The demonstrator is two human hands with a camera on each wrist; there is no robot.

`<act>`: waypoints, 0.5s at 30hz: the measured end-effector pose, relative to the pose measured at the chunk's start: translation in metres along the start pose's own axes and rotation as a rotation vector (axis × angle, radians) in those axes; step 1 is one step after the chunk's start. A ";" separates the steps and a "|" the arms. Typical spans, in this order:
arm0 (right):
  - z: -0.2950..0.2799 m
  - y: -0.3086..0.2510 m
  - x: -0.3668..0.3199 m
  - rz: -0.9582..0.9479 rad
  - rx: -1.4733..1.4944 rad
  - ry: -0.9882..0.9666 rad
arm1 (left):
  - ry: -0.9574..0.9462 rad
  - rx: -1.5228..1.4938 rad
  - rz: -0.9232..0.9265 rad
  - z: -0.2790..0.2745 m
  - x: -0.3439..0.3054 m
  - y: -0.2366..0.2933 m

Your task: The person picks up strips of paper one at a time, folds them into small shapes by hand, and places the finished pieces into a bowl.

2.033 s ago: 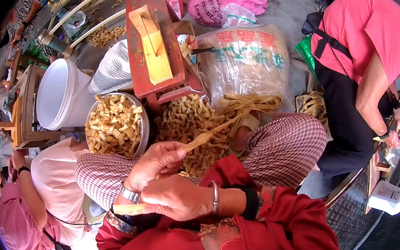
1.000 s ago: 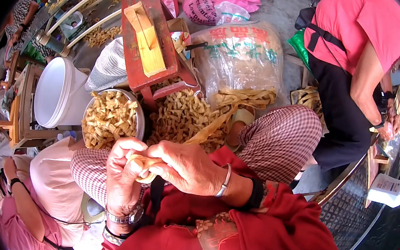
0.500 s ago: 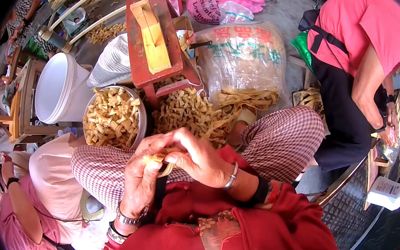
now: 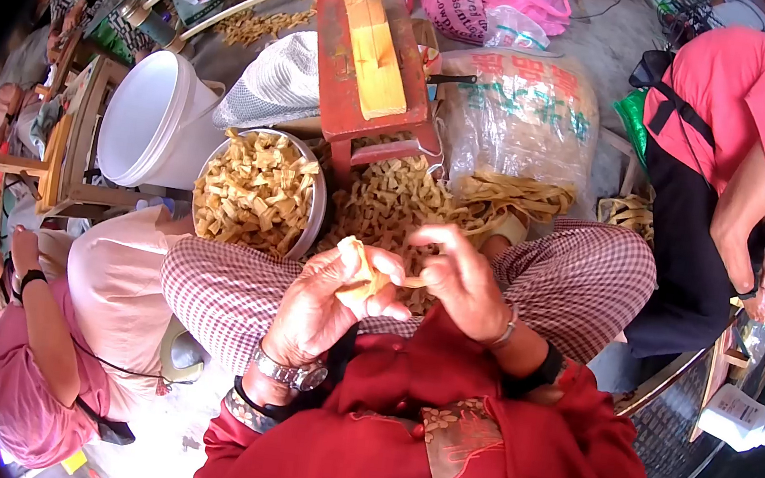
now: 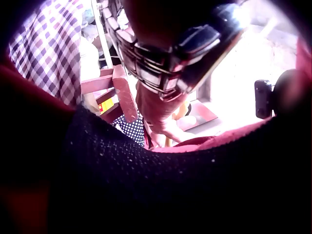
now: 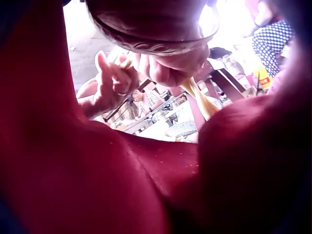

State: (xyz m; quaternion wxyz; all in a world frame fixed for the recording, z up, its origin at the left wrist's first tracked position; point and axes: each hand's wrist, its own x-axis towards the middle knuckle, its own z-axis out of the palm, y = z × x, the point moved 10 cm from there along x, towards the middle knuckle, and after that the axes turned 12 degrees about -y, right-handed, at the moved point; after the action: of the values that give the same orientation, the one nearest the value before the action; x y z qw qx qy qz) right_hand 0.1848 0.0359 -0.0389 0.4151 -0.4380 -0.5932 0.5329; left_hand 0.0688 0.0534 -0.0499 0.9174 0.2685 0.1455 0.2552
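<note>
In the head view my left hand (image 4: 307, 311), with a watch at its wrist, pinches a looped pale-tan strip (image 4: 360, 279) between thumb and fingers. Close beside it, my right hand (image 4: 469, 293) grips the same strip, index finger raised. The right wrist view shows a length of tan strip (image 6: 201, 100) hanging from the curled fingers of my right hand (image 6: 170, 68); my left hand (image 6: 114, 80) faces it. Below lie a heap of knotted tan pieces (image 4: 393, 193) and a round bowl (image 4: 316, 217) full of similar knots. In the left wrist view the watch partly covers my left hand (image 5: 158, 107).
A red wooden bench (image 4: 331, 70) bears a yellow wooden block (image 4: 373, 47). Around it are a white bucket (image 4: 139, 118), a clear plastic sack (image 4: 522, 113) with long strips (image 4: 517, 193) at its mouth, and a pink bag (image 4: 497, 5). People sit on both sides.
My hands came together over the strip, worked it into a loop, and now stand slightly apart with it between them. The head view has shifted, so the surroundings sit further right.
</note>
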 end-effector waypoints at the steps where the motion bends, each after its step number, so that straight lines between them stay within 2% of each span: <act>1: -0.008 -0.001 -0.002 -0.066 -0.050 0.060 | -0.012 -0.026 0.015 0.000 0.000 0.001; 3: -0.023 -0.006 -0.011 -0.105 -0.142 0.116 | 0.046 -0.068 0.072 -0.002 -0.001 0.007; 4: -0.031 0.011 -0.017 0.053 0.021 0.108 | 0.056 -0.095 0.107 -0.005 -0.003 0.012; 5: -0.040 0.012 -0.021 0.049 -0.029 0.126 | 0.065 -0.122 0.144 -0.009 -0.003 0.017; 7: -0.039 0.008 -0.021 0.052 -0.189 0.041 | 0.081 -0.119 0.196 -0.014 -0.003 0.024; 9: -0.034 0.013 -0.016 0.131 -0.148 0.012 | 0.088 -0.050 0.209 -0.017 0.002 0.029; 10: -0.032 0.016 -0.014 0.171 -0.129 0.001 | 0.175 0.062 0.207 -0.015 0.003 0.034; 13: -0.026 0.028 -0.012 0.219 0.027 0.009 | 0.216 0.295 0.104 -0.022 0.001 0.029; 15: -0.019 0.033 -0.009 0.243 0.072 -0.023 | 0.310 0.489 0.040 -0.029 -0.001 0.030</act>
State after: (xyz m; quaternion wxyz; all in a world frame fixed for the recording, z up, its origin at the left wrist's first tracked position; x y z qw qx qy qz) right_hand 0.2083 0.0338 -0.0707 0.3563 -0.4854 -0.5210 0.6050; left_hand 0.0444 0.0871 -0.0560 0.7871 0.4421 0.3361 0.2685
